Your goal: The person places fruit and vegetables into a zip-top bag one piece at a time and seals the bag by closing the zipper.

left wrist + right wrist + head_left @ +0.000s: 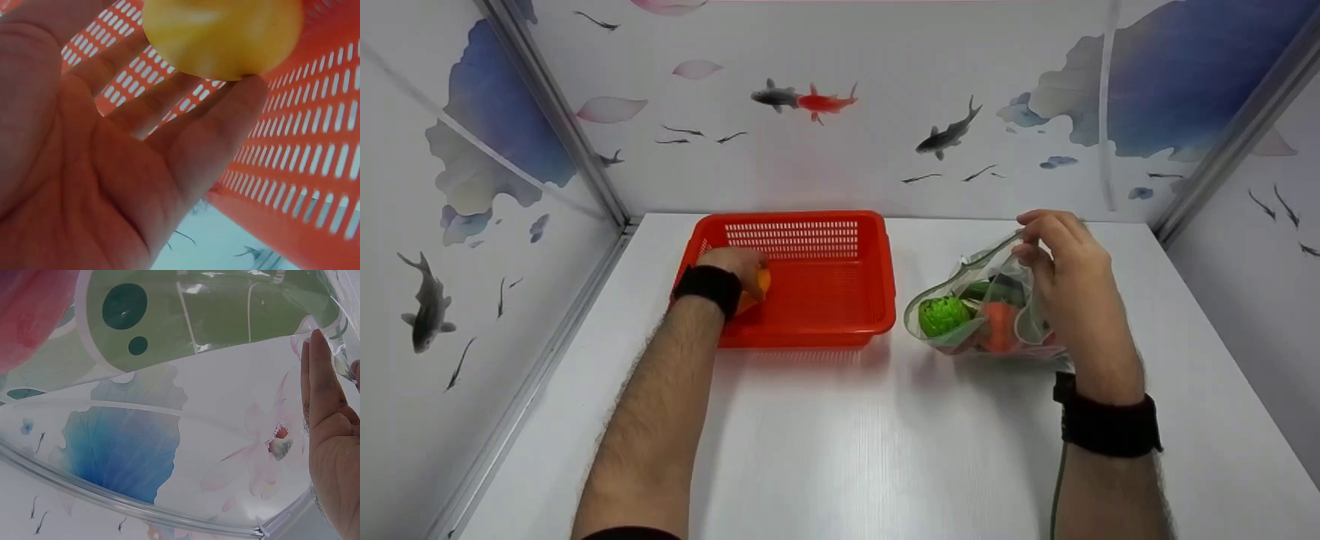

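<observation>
My left hand (735, 264) reaches into the left side of a red plastic basket (825, 300). Its fingers hold a smooth, rounded yellow-orange fruit or vegetable (222, 36), whose exact kind I cannot tell. In the head view the hand hides part of this piece (763, 283). To the right, my right hand (1069, 274) pinches the upper edge of a clear plastic bag (214, 320) with green print. Inside the bag are a bright green artichoke-like piece (943, 316), an orange-red piece (1000, 327) and dark green pieces, partly hidden by the plastic.
Basket and bag stand side by side towards the back of a white table (855, 442). White panels with printed fish and leaves (825, 101) close off the back and both sides. Black bands (709, 289) circle both wrists, and a thin cable (1059, 487) runs along the right forearm.
</observation>
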`<state>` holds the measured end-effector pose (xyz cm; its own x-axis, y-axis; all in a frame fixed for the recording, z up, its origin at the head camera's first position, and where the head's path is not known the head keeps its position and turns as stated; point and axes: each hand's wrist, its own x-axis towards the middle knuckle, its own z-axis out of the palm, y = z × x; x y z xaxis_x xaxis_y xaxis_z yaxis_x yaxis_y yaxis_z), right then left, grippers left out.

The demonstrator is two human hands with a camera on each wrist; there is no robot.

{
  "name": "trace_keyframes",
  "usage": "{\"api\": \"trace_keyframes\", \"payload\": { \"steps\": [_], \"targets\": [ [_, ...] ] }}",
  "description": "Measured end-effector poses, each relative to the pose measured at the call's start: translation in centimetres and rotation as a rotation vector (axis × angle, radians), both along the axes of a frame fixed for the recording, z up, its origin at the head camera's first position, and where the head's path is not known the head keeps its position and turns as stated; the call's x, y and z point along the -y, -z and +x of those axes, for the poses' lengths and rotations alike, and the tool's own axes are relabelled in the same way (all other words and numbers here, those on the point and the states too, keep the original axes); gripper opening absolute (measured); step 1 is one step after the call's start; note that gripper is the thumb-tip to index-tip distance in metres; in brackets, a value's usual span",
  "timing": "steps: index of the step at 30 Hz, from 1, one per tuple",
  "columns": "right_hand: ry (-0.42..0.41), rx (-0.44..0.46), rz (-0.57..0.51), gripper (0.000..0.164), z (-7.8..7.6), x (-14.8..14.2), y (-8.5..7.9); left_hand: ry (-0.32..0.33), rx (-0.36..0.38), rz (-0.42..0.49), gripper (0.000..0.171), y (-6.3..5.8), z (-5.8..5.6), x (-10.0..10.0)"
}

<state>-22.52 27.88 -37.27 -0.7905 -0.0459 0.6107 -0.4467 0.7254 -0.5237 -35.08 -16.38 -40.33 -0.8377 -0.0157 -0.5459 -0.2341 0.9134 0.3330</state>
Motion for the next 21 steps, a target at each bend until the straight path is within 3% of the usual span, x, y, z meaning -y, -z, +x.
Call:
{"api": "trace_keyframes", "payload": {
  "steps": [3, 6, 10, 13, 21],
  "targets": [
    [0.000, 0.004, -0.005, 0.013, 0.0, 0.0, 0.0, 0.056, -0.007, -0.068, 0.072, 0.1, 0.8, -0.6],
    [-0.003, 0.008, -0.006, 0.011, 0.0, 0.0, 0.0, 0.171, -0.038, -0.179, 0.072, 0.0, 1.6, -1.2],
    [-0.005, 0.011, -0.004, 0.011, 0.0, 0.0, 0.0, 0.214, -0.056, -0.209, 0.071, -0.2, 2.0, -1.7],
    [-0.006, 0.011, -0.004, 0.011, -0.1, 0.0, 0.0, 0.220, -0.063, -0.192, 0.069, -0.5, 1.9, -2.2],
    [0.000, -0.025, 0.011, 0.019, -0.2, 0.0, 0.2, 0.349, -0.101, -0.214, 0.068, -1.6, 0.8, -3.9]
  ]
}}
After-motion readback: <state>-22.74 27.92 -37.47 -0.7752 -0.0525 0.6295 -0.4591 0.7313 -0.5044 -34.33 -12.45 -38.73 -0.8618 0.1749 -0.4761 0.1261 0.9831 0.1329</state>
